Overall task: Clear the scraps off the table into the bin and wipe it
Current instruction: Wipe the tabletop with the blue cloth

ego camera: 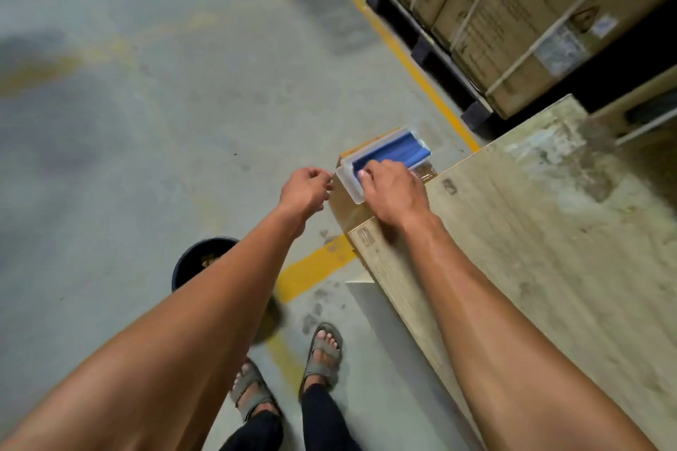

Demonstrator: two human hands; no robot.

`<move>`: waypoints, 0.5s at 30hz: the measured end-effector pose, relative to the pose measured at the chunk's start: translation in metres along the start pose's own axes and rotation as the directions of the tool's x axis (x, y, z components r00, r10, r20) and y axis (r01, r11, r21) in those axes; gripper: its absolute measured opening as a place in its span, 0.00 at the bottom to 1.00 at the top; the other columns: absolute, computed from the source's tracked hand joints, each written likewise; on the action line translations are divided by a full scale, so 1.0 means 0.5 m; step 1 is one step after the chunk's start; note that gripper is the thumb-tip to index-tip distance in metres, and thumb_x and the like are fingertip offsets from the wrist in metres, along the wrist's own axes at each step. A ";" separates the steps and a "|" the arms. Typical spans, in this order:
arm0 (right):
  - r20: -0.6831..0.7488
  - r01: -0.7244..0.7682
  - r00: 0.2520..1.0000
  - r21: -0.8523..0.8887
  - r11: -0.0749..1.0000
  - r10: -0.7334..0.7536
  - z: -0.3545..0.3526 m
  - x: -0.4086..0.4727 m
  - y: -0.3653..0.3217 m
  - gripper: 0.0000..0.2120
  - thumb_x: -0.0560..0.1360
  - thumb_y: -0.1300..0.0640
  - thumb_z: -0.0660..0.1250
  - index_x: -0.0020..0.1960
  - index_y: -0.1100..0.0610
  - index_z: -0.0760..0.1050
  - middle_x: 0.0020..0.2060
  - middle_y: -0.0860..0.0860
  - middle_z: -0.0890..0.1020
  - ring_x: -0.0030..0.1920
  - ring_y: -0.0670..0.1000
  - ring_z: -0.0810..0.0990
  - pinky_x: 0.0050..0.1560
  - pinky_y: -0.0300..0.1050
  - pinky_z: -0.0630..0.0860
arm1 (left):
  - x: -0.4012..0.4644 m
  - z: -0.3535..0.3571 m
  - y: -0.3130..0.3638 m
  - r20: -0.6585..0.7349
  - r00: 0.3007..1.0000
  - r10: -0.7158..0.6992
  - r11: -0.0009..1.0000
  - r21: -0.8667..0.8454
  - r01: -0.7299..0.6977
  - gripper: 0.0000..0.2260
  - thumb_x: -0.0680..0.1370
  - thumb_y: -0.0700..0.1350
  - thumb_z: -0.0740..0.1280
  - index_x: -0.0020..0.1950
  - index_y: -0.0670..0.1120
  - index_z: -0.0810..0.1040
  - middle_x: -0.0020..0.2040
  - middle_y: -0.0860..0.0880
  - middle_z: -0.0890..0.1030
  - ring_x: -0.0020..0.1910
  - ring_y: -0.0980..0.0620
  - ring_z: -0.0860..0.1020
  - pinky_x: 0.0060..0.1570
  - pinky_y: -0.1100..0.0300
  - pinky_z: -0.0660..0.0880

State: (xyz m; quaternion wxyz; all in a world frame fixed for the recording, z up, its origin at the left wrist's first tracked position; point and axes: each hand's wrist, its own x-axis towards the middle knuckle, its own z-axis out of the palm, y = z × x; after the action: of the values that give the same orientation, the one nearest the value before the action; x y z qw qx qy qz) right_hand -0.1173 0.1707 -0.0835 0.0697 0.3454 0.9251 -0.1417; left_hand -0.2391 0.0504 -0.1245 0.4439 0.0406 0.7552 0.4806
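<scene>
A worn wooden table [513, 231] fills the right side, its top stained and dusty. Off its near-left corner, a clear plastic container [348, 184] sits on a cardboard box [340, 207]. A folded blue cloth [395, 150] lies inside the container. My right hand [395, 190] reaches into the container, and its curled fingers grip the near end of the cloth. My left hand [304, 190] hovers at the container's left end with loosely curled fingers, holding nothing. A black bin [190, 260] with some scraps in it stands on the floor, partly hidden under my left forearm.
Strapped cardboard cartons [513, 11] on a dark pallet stand behind the table at the upper right. A yellow floor line [395, 44] runs along them, and another passes by my sandalled feet [322, 351]. Bare concrete floor spreads to the left.
</scene>
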 end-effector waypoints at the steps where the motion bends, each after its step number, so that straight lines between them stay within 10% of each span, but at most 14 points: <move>1: 0.015 -0.010 1.000 -0.083 0.996 0.011 0.002 0.000 0.037 0.21 0.89 0.47 0.54 0.58 0.57 0.82 0.56 0.59 0.86 0.59 0.63 0.82 0.61 0.58 0.74 | 0.011 0.026 0.007 0.014 1.000 0.007 1.000 0.024 -0.008 0.08 0.87 0.46 0.65 0.51 0.49 0.82 0.48 0.48 0.85 0.44 0.50 0.79 0.49 0.53 0.77; 10: 0.116 0.116 0.989 -0.274 0.955 -0.087 -0.029 0.077 0.214 0.32 0.87 0.37 0.48 0.33 0.54 0.70 0.31 0.52 0.76 0.39 0.59 0.76 0.49 0.54 0.69 | 0.147 0.192 0.024 0.114 0.987 0.110 0.945 0.297 -0.139 0.08 0.84 0.47 0.66 0.47 0.53 0.83 0.51 0.48 0.88 0.54 0.45 0.85 0.58 0.49 0.82; 15: 0.177 0.149 0.979 -0.250 0.957 -0.106 -0.055 0.123 0.246 0.27 0.85 0.39 0.53 0.31 0.52 0.64 0.31 0.49 0.68 0.40 0.58 0.71 0.44 0.50 0.63 | 0.223 0.260 0.082 0.249 0.939 0.237 0.743 0.576 -0.340 0.12 0.84 0.41 0.66 0.65 0.46 0.86 0.60 0.47 0.88 0.58 0.46 0.84 0.60 0.60 0.76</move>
State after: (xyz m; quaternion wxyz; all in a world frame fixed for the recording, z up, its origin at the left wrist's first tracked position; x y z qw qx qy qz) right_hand -0.0833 0.3061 -0.0974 0.1801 0.2602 0.9473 -0.0502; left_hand -0.2288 0.2164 -0.1824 0.3855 0.3366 0.8160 0.2689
